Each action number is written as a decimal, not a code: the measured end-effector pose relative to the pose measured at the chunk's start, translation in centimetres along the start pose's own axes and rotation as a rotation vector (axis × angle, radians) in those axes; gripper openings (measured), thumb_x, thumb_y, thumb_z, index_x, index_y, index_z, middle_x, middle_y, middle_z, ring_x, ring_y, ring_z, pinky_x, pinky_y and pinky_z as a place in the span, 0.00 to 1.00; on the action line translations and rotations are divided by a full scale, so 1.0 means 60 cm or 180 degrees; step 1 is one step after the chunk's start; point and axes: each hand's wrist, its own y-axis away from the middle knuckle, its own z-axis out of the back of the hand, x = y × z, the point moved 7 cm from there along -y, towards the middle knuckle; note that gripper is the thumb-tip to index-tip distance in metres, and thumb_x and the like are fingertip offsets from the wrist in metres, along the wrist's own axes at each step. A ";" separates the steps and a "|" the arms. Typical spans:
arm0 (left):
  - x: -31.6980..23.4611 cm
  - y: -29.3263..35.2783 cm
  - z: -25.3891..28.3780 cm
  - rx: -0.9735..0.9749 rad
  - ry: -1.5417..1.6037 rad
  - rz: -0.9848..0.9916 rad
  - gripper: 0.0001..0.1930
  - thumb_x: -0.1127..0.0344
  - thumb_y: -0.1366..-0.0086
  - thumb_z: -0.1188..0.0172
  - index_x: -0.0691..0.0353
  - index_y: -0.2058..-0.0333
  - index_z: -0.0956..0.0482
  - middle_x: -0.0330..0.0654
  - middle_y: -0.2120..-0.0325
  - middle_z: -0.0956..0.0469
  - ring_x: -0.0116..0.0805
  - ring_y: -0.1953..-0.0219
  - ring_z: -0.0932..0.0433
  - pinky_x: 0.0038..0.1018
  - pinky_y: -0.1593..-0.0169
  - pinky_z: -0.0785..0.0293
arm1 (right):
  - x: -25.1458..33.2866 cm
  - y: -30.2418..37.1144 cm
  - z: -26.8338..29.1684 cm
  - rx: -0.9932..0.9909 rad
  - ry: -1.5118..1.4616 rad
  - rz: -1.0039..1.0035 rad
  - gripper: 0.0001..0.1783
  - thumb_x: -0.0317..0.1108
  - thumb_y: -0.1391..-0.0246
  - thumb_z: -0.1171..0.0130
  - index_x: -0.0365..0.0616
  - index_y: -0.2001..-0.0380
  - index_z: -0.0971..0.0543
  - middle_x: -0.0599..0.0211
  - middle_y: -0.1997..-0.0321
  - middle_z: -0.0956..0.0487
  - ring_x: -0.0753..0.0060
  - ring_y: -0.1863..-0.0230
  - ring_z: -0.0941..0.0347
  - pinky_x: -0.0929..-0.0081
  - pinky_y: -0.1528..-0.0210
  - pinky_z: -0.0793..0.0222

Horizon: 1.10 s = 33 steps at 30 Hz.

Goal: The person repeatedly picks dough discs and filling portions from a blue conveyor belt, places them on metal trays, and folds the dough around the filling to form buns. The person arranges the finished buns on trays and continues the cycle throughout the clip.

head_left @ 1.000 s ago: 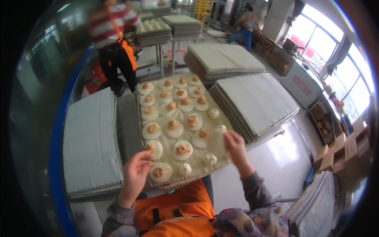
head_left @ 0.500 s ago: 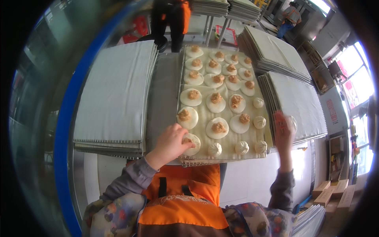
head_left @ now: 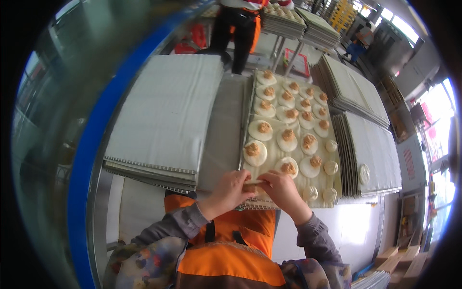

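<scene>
My left hand (head_left: 230, 191) and my right hand (head_left: 284, 191) meet at the near left corner of a cloth-lined tray (head_left: 269, 182). Their fingers pinch the edge of a round dough wrapper (head_left: 252, 183), mostly hidden behind them. Beyond lie several flat wrappers in rows, each topped with a lump of orange-brown filling (head_left: 288, 168). Several closed, pleated buns (head_left: 330, 167) sit along the tray's right side and near edge. One more pleated bun (head_left: 364, 174) rests on the cloth-topped stack to the right.
Stacked cloth-covered trays stand at left (head_left: 159, 115), at right (head_left: 373, 149) and farther back at right (head_left: 351, 89). A blue rail (head_left: 91, 144) curves along the left. A person in dark trousers (head_left: 235, 36) stands beyond the tray; another (head_left: 361, 41) is far right.
My right hand has come left from beside the bun on the right-hand stack to the near-left wrapper. Both hands now pinch that wrapper. The view has shifted, moving the scene rightward.
</scene>
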 end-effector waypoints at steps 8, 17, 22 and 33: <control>-0.026 0.087 -0.024 0.0908 0.4702 0.1744 0.25 0.52 0.29 0.37 0.61 0.41 0.28 0.37 0.55 0.21 0.28 0.51 0.20 0.27 0.50 0.20 | 0.010 0.088 -0.036 -0.0051 -0.3495 -0.1812 0.06 0.27 0.37 0.35 0.40 0.58 0.19 0.74 0.65 0.17 0.91 0.69 0.26 0.89 0.69 0.30; -0.010 0.150 -0.056 -0.0049 0.3190 0.1435 0.18 0.63 0.26 0.41 0.65 0.43 0.28 0.39 0.52 0.22 0.26 0.50 0.23 0.25 0.46 0.25 | 0.057 0.123 -0.033 -0.0487 -0.0441 0.0017 0.09 0.22 0.45 0.34 0.37 0.60 0.19 0.64 0.63 0.20 0.69 0.65 0.20 0.73 0.63 0.25; -0.038 0.147 -0.049 0.0375 0.2425 0.0817 0.17 0.67 0.27 0.40 0.64 0.42 0.27 0.40 0.53 0.20 0.25 0.50 0.23 0.25 0.46 0.26 | 0.041 0.131 -0.043 -0.0240 -0.1524 -0.0754 0.09 0.22 0.48 0.33 0.38 0.61 0.18 0.58 0.63 0.19 0.53 0.65 0.20 0.67 0.62 0.24; -0.018 0.161 -0.051 0.0643 0.2637 0.0673 0.14 0.68 0.26 0.43 0.64 0.45 0.28 0.37 0.59 0.22 0.26 0.57 0.22 0.24 0.54 0.25 | 0.042 0.122 -0.072 0.0363 -0.1888 -0.1002 0.11 0.24 0.51 0.32 0.39 0.62 0.20 0.57 0.66 0.21 0.51 0.68 0.22 0.62 0.63 0.24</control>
